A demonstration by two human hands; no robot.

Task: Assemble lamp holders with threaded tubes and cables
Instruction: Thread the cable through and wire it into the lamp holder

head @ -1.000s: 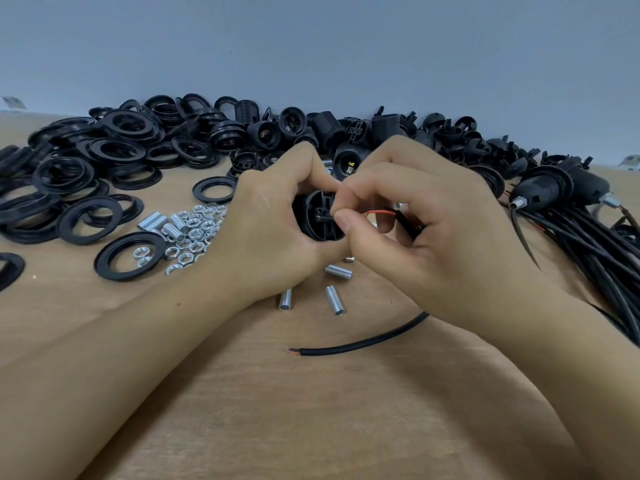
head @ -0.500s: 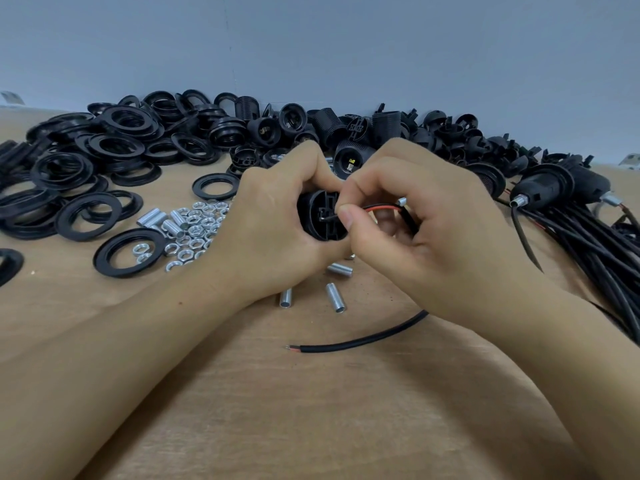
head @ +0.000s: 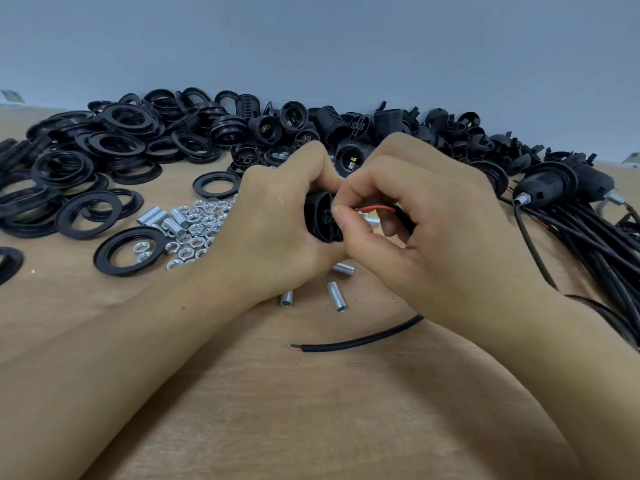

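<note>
**Holding a lamp holder and feeding in cable at centre**

Gripping a black ribbed plastic lamp holder (head: pixel 320 218) at the centre of the view, the left hand (head: pixel 273 220) has its fingers curled round the body, with the holder's slotted end facing the right hand (head: pixel 426 220). Right-hand fingers pinch the thin red and black wires (head: pixel 375 207) of a black sheathed cable (head: pixel 360 341) right at that end; the cable's free end lies on the tan wooden tabletop (head: pixel 311 410) at 6 o'clock of the hands.

- Loose silver threaded metal tubes (head: pixel 336 296): on the tabletop just below the hands, at 6 o'clock.
- Pile of small silver hex nuts (head: pixel 199 230), with a few more tubes: at 9 o'clock, just beside the left hand.
- Heap of flat black plastic rings (head: pixel 86 174): at 9 to 10 o'clock, well apart from the hands.
- Heap of loose black lamp holder parts (head: pixel 346 133): at 12 o'clock, along the grey wall (head: pixel 311 46).
- Bundle of finished holders with black cables (head: pixel 588 230): at 3 o'clock.
</note>
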